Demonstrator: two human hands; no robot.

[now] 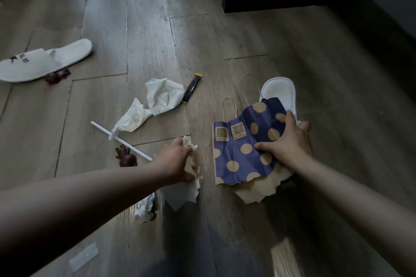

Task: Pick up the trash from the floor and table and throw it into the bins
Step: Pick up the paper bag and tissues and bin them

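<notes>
- Gathering litter: my left hand (174, 161) clutches crumpled tissue (188, 142) in curled fingers; my right hand (287, 141) pinches the torn paper bag (238, 155) on the floor (146, 29).
- I fear the bag rips further, scattering scraps.

paper bag (243, 148) on slipper (279, 90) — right, straw (121, 139) left

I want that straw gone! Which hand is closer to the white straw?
Left. The left hand, clutching tissue, is just beside the straw; the right hand is farther away, gripping the spotted bag.
</notes>
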